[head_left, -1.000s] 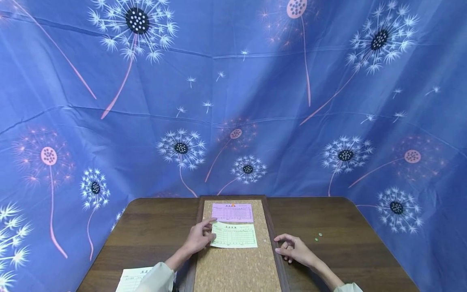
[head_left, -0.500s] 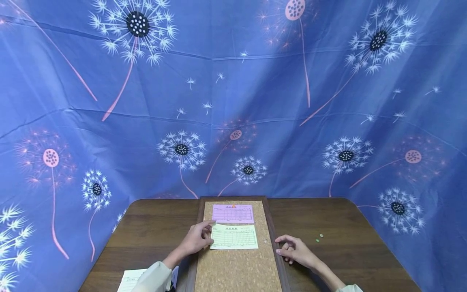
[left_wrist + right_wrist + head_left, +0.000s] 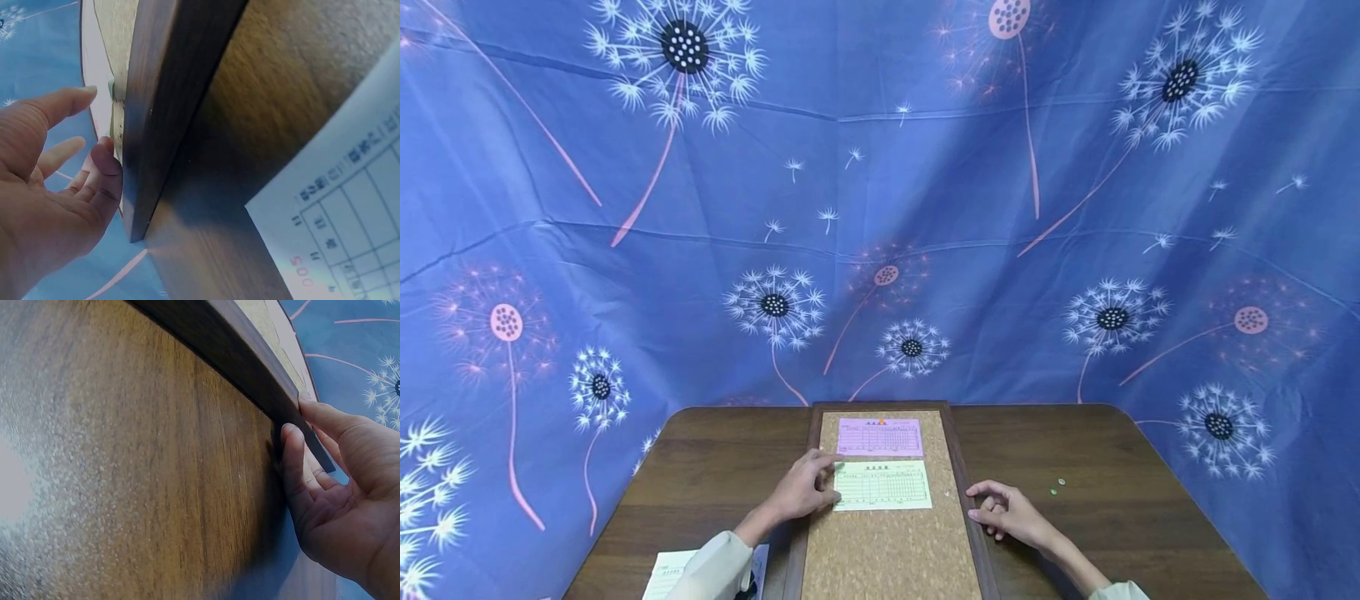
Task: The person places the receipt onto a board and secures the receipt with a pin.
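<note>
My left hand (image 3: 823, 479) lies at the left edge of a pale green printed slip (image 3: 883, 485) on the cork board (image 3: 887, 550); its forefinger reaches the slip's top left corner and its thumb the lower corner. In the left wrist view the fingers (image 3: 59, 106) are nearly straight beside the board's dark wooden frame (image 3: 169, 106). Just above the green slip, a pink slip (image 3: 880, 437) is held by an orange pin (image 3: 880, 422). My right hand (image 3: 981, 504) rests on the table with loosely bent fingers (image 3: 294, 462) against the frame's right side (image 3: 250, 362), holding nothing.
Two small green pins (image 3: 1056, 487) lie on the brown wooden table (image 3: 1112, 517) to the right of my right hand. A white printed form (image 3: 662, 575) sits at the near left corner, also seen as the form (image 3: 337, 206). A blue dandelion-patterned cloth (image 3: 880, 208) closes in the back and sides.
The green slip has been turned slightly and now lies level under the pink one. Both hands have barely moved.
</note>
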The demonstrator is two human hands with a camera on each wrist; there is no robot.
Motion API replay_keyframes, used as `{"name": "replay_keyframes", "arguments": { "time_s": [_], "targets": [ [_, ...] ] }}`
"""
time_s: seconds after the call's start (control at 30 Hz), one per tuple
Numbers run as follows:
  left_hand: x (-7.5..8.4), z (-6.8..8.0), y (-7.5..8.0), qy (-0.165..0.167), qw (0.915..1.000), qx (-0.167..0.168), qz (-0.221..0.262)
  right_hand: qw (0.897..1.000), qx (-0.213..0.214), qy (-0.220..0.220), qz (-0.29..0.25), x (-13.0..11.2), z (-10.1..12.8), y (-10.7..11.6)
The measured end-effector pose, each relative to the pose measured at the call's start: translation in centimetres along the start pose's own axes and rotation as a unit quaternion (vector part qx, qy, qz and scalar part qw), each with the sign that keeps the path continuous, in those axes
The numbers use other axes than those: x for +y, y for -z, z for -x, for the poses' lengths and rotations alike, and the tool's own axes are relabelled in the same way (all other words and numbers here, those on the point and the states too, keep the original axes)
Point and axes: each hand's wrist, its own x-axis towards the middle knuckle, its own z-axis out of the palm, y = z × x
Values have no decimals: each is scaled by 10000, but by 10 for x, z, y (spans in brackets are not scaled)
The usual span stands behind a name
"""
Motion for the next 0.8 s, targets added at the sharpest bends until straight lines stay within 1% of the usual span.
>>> {"name": "replay_keyframes", "arguments": {
  "time_s": [0.17,0.23,0.43,0.57,0.67,0.8],
  "targets": [
    [-4,1,-2,147,9996,-159,-168,10000,18,28,47,1,-1,1],
    [-5,1,-2,178,9995,-165,-210,10000,25,13,60,2,-1,0],
    [-7,2,-3,277,9993,-234,-46,10000,30,19,86,3,0,-2],
    [-8,1,-3,255,9994,-243,-47,9999,23,88,95,2,1,-3],
    [-6,0,-2,279,9990,-281,-200,9999,45,61,76,1,1,-2],
    [-4,-3,-2,380,9971,-362,-555,9999,98,-9,32,-1,-1,-1]
  ]
}}
